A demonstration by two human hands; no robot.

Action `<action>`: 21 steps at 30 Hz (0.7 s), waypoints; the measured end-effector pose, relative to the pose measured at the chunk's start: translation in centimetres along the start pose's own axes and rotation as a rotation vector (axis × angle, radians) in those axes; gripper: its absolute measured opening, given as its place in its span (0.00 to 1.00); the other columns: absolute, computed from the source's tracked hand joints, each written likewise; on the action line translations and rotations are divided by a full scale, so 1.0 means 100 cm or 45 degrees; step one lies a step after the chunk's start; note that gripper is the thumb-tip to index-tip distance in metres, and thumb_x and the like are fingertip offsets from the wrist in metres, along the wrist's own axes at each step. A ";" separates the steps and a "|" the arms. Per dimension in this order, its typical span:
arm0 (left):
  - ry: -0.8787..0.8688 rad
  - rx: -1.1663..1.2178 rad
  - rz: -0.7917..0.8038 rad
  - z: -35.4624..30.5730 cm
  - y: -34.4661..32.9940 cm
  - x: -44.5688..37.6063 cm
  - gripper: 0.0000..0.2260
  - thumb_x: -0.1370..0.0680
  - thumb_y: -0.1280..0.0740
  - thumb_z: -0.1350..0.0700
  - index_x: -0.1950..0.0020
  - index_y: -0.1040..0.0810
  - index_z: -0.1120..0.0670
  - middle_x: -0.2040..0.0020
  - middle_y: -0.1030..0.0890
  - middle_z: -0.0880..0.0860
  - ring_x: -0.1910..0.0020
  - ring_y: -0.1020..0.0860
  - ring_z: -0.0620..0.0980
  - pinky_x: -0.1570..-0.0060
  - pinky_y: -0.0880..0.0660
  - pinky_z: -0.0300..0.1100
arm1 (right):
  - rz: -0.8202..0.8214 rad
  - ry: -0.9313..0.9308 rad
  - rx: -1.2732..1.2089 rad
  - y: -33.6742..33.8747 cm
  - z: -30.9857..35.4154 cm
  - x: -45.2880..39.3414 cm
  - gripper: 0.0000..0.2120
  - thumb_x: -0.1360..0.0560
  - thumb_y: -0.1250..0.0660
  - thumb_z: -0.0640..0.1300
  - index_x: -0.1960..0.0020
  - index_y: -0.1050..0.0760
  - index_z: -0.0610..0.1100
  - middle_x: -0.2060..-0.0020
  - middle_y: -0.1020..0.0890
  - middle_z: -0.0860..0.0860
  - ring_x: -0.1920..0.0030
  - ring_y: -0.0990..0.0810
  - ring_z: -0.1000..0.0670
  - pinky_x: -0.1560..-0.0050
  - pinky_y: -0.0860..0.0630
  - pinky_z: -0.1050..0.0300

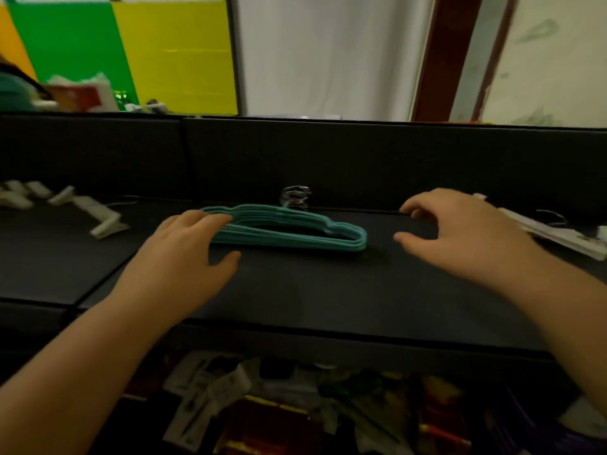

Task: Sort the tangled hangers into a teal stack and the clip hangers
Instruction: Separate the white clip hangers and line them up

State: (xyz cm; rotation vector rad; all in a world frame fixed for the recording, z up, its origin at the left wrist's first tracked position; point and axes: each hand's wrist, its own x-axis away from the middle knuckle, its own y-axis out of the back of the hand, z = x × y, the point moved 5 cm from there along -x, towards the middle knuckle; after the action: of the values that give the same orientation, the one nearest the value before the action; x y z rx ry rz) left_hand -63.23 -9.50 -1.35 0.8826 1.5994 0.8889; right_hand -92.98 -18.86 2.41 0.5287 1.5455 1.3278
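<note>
Along the bottom of the frame, below the counter's front edge, lies a jumble of papers and packets (262, 405). My left hand (193, 244) reaches onto the dark counter (312, 290) at centre-left, fingers straight and resting on the left end of the teal hangers (295, 229), gripping nothing. My right hand (460, 231) hovers at centre-right, fingers loosely curled and spread, holding nothing, just apart from the stack's right end. The teal hangers lie flat and nested mid-frame, their metal hooks (295, 197) against the dark back panel. White clip hangers (551, 231) lie at the right edge; more white pieces (85, 208), blurred, lie at the left.
</note>
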 end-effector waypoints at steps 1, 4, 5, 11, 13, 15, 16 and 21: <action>0.015 0.006 0.014 0.020 0.007 0.009 0.29 0.25 0.34 0.42 0.25 0.35 0.45 0.29 0.31 0.49 0.30 0.34 0.52 0.34 0.32 0.50 | 0.000 0.025 -0.027 -0.008 0.026 0.000 0.21 0.26 0.30 0.58 0.35 0.26 0.54 0.48 0.25 0.57 0.48 0.25 0.55 0.48 0.24 0.54; 0.062 -0.003 0.016 0.085 0.032 0.038 0.28 0.24 0.35 0.42 0.25 0.36 0.44 0.29 0.32 0.47 0.30 0.35 0.50 0.35 0.33 0.48 | -0.011 0.109 -0.109 -0.033 0.107 -0.001 0.21 0.26 0.31 0.59 0.35 0.26 0.54 0.47 0.25 0.58 0.48 0.26 0.56 0.49 0.25 0.56; 0.082 -0.008 0.015 0.106 0.041 0.048 0.28 0.24 0.35 0.42 0.25 0.36 0.44 0.29 0.32 0.47 0.30 0.35 0.50 0.35 0.33 0.47 | -0.021 0.129 -0.126 -0.040 0.132 -0.001 0.22 0.26 0.31 0.59 0.35 0.26 0.54 0.47 0.25 0.58 0.47 0.26 0.57 0.50 0.25 0.57; 0.233 -0.038 0.012 0.217 0.074 0.090 0.28 0.24 0.35 0.42 0.25 0.37 0.44 0.28 0.33 0.46 0.29 0.36 0.49 0.34 0.35 0.46 | -0.009 0.244 -0.257 -0.075 0.263 -0.014 0.22 0.26 0.33 0.60 0.34 0.27 0.55 0.43 0.24 0.58 0.44 0.26 0.56 0.45 0.26 0.57; 0.264 -0.044 -0.009 0.247 0.078 0.096 0.28 0.24 0.35 0.41 0.25 0.37 0.44 0.28 0.33 0.45 0.29 0.37 0.48 0.33 0.35 0.46 | 0.011 0.296 -0.265 -0.086 0.298 -0.023 0.22 0.25 0.33 0.60 0.34 0.27 0.56 0.44 0.25 0.59 0.45 0.27 0.58 0.47 0.29 0.59; 0.274 -0.053 -0.045 0.274 0.078 0.097 0.28 0.24 0.35 0.42 0.25 0.37 0.44 0.29 0.33 0.44 0.29 0.37 0.47 0.34 0.35 0.45 | 0.020 0.337 -0.260 -0.096 0.329 -0.036 0.22 0.25 0.33 0.60 0.34 0.27 0.56 0.42 0.25 0.59 0.43 0.26 0.57 0.46 0.28 0.59; 0.279 -0.056 -0.058 0.286 0.078 0.096 0.28 0.24 0.35 0.42 0.25 0.37 0.44 0.29 0.33 0.44 0.30 0.37 0.47 0.34 0.35 0.44 | 0.026 0.355 -0.259 -0.101 0.344 -0.043 0.22 0.25 0.33 0.61 0.34 0.28 0.56 0.42 0.25 0.59 0.42 0.26 0.56 0.46 0.27 0.59; 0.304 -0.123 -0.031 0.350 0.077 0.083 0.27 0.24 0.35 0.42 0.26 0.36 0.44 0.30 0.32 0.44 0.30 0.36 0.47 0.35 0.34 0.44 | 0.019 0.455 -0.272 -0.129 0.409 -0.080 0.23 0.25 0.35 0.63 0.33 0.29 0.58 0.40 0.25 0.60 0.41 0.27 0.58 0.46 0.27 0.59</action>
State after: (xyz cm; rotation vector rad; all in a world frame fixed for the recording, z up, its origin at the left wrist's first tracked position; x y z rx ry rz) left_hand -29.59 5.09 -4.01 0.7083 1.7507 1.0770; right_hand -50.58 -9.63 -2.54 0.1741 1.6574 1.6417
